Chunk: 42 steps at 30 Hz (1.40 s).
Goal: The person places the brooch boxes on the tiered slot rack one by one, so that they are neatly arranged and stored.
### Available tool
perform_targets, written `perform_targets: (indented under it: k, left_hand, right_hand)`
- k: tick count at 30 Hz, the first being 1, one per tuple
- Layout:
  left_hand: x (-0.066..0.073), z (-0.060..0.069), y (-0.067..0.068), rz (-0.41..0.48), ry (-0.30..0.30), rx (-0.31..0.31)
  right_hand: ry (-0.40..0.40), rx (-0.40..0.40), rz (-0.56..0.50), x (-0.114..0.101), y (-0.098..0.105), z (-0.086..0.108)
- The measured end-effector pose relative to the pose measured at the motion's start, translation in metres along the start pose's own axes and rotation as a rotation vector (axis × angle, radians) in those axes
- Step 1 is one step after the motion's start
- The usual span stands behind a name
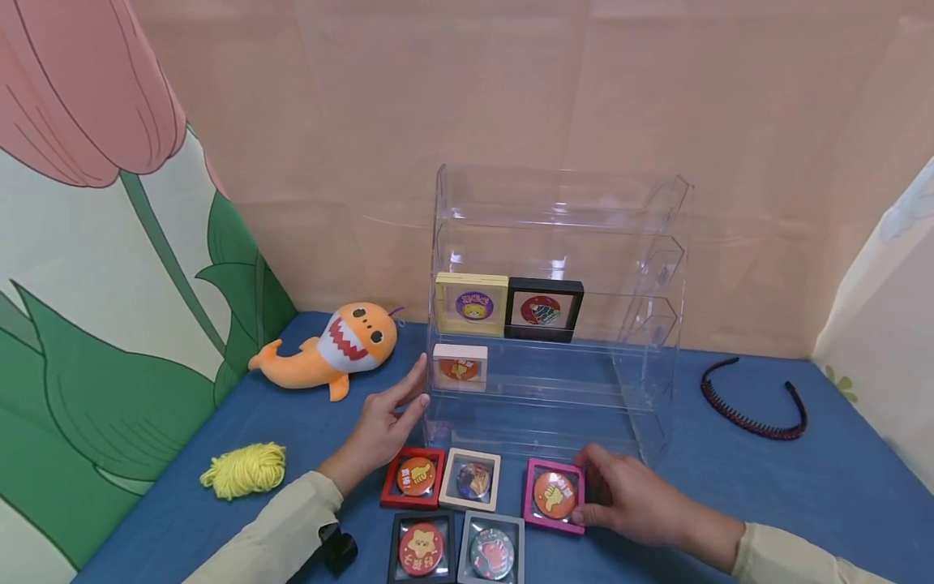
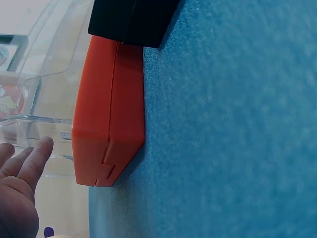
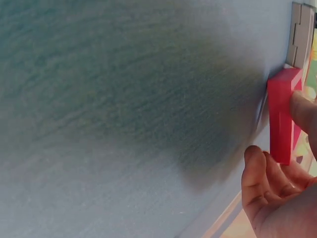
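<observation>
My right hand (image 1: 631, 496) pinches the right side of a pink square display frame (image 1: 554, 495) with an orange badge inside. In the right wrist view, the thumb and fingers are around the pink frame's edge, close to the blue tabletop. With fingers extended, my left hand (image 1: 385, 422) is at the lower left side of a clear acrylic tiered rack (image 1: 562, 414); it seems to touch that side. On the rack's tiers stand a yellow frame (image 1: 471, 305), a black frame (image 1: 543, 310) and a smaller white frame (image 1: 460, 368).
Before the rack lie a red frame (image 1: 413, 477), a cream frame (image 1: 470, 479), a black-rimmed frame (image 1: 421, 547) and a grey frame (image 1: 491, 548). An orange shark plush (image 1: 328, 349) and yellow yarn (image 1: 245, 470) are on the left, a dark headband (image 1: 755, 423) on the right.
</observation>
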<state>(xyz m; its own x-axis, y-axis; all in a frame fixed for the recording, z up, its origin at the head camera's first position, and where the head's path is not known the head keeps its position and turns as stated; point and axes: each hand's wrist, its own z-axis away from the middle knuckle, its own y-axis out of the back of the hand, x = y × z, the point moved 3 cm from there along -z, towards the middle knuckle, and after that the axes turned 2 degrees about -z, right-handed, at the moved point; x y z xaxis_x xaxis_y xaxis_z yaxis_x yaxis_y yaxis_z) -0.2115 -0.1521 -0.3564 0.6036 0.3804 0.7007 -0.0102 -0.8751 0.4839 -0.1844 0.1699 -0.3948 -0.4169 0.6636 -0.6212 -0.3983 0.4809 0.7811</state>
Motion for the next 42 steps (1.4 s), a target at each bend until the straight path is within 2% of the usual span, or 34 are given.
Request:
perform_targets:
  k: [5, 13, 16, 23, 35, 42]
  left_hand:
    - [-0.001, 0.001, 0.000, -0.005, 0.000, 0.003]
    - [-0.003, 0.001, 0.000, -0.010, 0.006, 0.002]
    - [-0.003, 0.001, 0.000, -0.012, 0.001, 0.005]
    - [-0.003, 0.001, -0.001, -0.010, 0.010, 0.003]
    - [-0.003, 0.000, 0.000, -0.011, 0.016, 0.001]
    - [-0.002, 0.000, -0.001, -0.009, 0.022, -0.002]
  right_hand:
    - [-0.007, 0.034, -0.034, -0.003, 0.002, 0.002]
    - [0.130, 0.125, -0.175, -0.006, 0.010, 0.005]
    - [0.155, 0.149, -0.197, -0.007, 0.012, 0.004]
    - [0.173, 0.254, -0.121, -0.009, 0.023, 0.000]
    - [0.171, 0.438, -0.019, -0.021, 0.053, -0.011]
    - [0.196, 0.519, 0.034, -0.027, 0.063, -0.021]
